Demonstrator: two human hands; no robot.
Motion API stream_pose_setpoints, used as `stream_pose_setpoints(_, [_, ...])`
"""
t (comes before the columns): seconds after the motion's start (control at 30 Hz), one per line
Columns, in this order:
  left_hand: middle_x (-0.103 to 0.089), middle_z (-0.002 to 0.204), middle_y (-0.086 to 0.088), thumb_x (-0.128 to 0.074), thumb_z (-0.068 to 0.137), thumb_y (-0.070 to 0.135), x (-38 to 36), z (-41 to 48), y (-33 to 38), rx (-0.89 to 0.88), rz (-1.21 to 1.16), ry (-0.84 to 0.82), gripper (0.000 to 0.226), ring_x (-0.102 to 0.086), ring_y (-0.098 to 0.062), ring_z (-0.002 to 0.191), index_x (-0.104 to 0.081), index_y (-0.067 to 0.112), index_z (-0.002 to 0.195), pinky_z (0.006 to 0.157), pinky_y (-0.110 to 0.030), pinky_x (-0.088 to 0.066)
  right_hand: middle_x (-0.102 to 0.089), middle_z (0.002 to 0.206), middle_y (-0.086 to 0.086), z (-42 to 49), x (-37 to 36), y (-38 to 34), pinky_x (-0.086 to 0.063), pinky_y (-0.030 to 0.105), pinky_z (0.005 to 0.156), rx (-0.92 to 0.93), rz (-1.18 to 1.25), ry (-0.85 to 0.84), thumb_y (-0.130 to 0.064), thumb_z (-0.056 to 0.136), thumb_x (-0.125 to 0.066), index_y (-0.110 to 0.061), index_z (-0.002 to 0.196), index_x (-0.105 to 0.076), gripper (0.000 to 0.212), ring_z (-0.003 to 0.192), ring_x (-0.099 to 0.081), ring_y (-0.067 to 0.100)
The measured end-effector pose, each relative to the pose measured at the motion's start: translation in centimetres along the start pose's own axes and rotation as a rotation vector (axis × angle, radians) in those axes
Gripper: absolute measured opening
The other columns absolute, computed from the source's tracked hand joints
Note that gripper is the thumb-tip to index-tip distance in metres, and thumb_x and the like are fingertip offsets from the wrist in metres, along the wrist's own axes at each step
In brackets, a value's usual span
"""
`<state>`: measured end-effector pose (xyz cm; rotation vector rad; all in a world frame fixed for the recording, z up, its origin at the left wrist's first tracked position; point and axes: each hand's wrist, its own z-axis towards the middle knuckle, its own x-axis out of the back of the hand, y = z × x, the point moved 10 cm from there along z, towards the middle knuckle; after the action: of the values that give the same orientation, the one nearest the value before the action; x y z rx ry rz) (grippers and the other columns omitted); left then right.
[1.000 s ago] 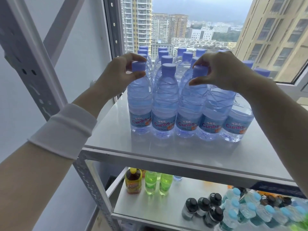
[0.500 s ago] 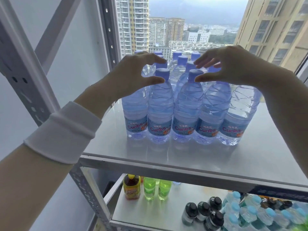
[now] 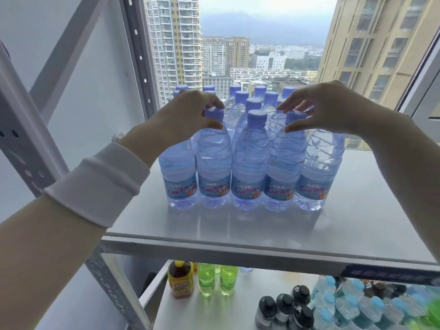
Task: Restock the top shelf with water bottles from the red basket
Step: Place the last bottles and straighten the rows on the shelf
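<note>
Several clear water bottles (image 3: 248, 160) with purple caps and blue labels stand in tight rows on the grey top shelf (image 3: 357, 225); the front row holds several, labels facing me. My left hand (image 3: 188, 117) curves loosely around the cap of the second front bottle (image 3: 214, 158), thumb under the cap and fingers above it. My right hand (image 3: 326, 108) hovers with spread fingers at the cap of the fourth front bottle (image 3: 287, 160). Neither hand lifts anything. The red basket is out of view.
A perforated grey shelf upright (image 3: 21, 139) rises at the left, and a window lies behind the bottles. On the lower shelf stand a brown tea bottle (image 3: 180, 279), two green bottles (image 3: 214, 279), black-capped bottles (image 3: 283, 308) and several light-blue-capped bottles (image 3: 345, 303).
One second ago both hands pinched bottle caps, then they let go and opened. Now both hands sit lower, curved around front-row caps, and my view has pulled back from the shelf.
</note>
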<state>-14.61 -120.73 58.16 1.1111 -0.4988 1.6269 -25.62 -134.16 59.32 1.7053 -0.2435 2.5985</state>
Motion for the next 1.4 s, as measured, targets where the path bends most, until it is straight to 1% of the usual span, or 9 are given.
stream_pose_setpoints(0.17, [-0.065, 0.108, -0.015, -0.071, 0.078, 0.025, -0.1, 0.2, 0.0, 0.014, 0.017, -0.002, 0.049, -0.052, -0.016, 0.089, -0.059, 0.009, 0.122, 0.085, -0.017, -0.035, -0.068, 0.102, 0.007, 0.1, -0.1, 0.6, -0.038, 0.023, 0.078, -0.022, -0.05, 0.015, -0.029, 0.065, -0.078, -0.02, 0.108, -0.068, 0.045, 0.087, -0.063, 0.025])
stream_pose_setpoints(0.3, [-0.065, 0.112, -0.015, -0.072, 0.076, 0.028, -0.1, 0.4, -0.2, 0.016, 0.049, -0.046, 0.052, -0.058, -0.022, 0.098, -0.058, 0.01, 0.123, 0.093, -0.027, -0.041, -0.068, 0.106, 0.01, 0.0, -0.2, 0.5, -0.036, 0.021, 0.078, -0.024, -0.043, 0.059, -0.026, 0.069, -0.076, -0.017, 0.108, -0.068, 0.04, 0.095, -0.063, 0.026])
stream_pose_setpoints(0.53, [-0.066, 0.112, -0.011, -0.066, 0.08, 0.035, 0.1, 0.2, -0.3, -0.025, 0.053, -0.074, 0.052, -0.055, -0.013, 0.087, -0.057, 0.011, 0.125, 0.089, -0.025, -0.043, -0.067, 0.109, 0.01, 0.2, -0.4, 0.7, -0.034, 0.02, 0.077, -0.029, -0.04, 0.048, -0.023, 0.07, -0.076, -0.014, 0.11, -0.067, 0.042, 0.097, -0.062, 0.025])
stream_pose_setpoints(0.77, [-0.06, 0.11, 0.006, -0.059, 0.088, 0.027, 4.0, 0.4, -5.0, 0.097, -0.062, 0.021, 0.04, -0.057, -0.011, 0.092, -0.057, 0.012, 0.125, 0.086, -0.024, -0.039, -0.064, 0.115, 0.006, 1.9, -1.9, 1.1, -0.032, 0.022, 0.08, -0.063, -0.07, -0.176, -0.032, 0.079, -0.068, -0.019, 0.116, -0.063, 0.039, 0.09, -0.052, 0.013])
stream_pose_setpoints(0.87, [-0.064, 0.118, -0.006, -0.059, 0.087, 0.029, 3.5, 0.7, -8.2, 0.154, -0.077, -0.027, 0.041, -0.058, -0.015, 0.092, -0.057, 0.012, 0.125, 0.087, -0.027, -0.04, -0.067, 0.114, 0.002, 3.5, -0.8, -0.1, -0.037, 0.021, 0.084, -0.04, -0.012, -0.115, -0.033, 0.084, -0.062, -0.016, 0.114, -0.064, 0.034, 0.092, -0.061, 0.012])
stream_pose_setpoints(0.97, [-0.064, 0.116, -0.003, -0.06, 0.086, 0.031, 2.0, 0.9, -10.4, 0.212, -0.15, -0.036, 0.041, -0.06, -0.015, 0.095, -0.058, 0.012, 0.123, 0.088, -0.027, -0.042, -0.066, 0.115, 0.003, 6.3, -0.6, -2.8, -0.038, 0.021, 0.088, 0.005, 0.044, -0.083, -0.032, 0.085, -0.061, -0.014, 0.117, -0.061, 0.036, 0.091, -0.058, 0.01])
stream_pose_setpoints(1.17, [-0.062, 0.105, 0.0, -0.064, 0.084, 0.024, -0.2, 2.0, -12.3, 0.217, -0.352, -0.037, 0.029, -0.06, -0.009, 0.089, -0.06, 0.02, 0.113, 0.075, -0.011, -0.042, -0.062, 0.123, 0.0, 12.5, -4.0, -7.5, -0.033, 0.02, 0.084, 0.037, -0.034, -0.176, -0.035, 0.086, -0.061, -0.019, 0.125, -0.056, 0.042, 0.111, -0.056, 0.016])
stream_pose_setpoints(1.23, [-0.066, 0.102, -0.004, -0.065, 0.083, 0.024, -0.4, 2.2, -12.7, 0.206, -0.412, -0.038, 0.024, -0.062, -0.008, 0.088, -0.06, 0.023, 0.107, 0.078, -0.011, -0.042, -0.064, 0.119, 0.001, 13.5, -5.1, -7.6, -0.038, 0.022, 0.083, 0.022, -0.048, -0.217, -0.037, 0.083, -0.065, -0.022, 0.121, -0.06, 0.041, 0.105, -0.06, 0.019])
stream_pose_setpoints(1.4, [-0.069, 0.099, -0.001, -0.068, 0.081, 0.03, -0.3, 2.4, -12.8, 0.166, -0.429, -0.007, 0.029, -0.064, -0.012, 0.09, -0.066, 0.02, 0.108, 0.078, -0.016, -0.045, -0.065, 0.099, 0.001, 14.1, -7.2, -7.0, -0.052, 0.018, 0.064, -0.02, 0.076, -0.28, -0.034, 0.071, -0.076, -0.017, 0.108, -0.068, 0.042, 0.06, -0.064, 0.011])
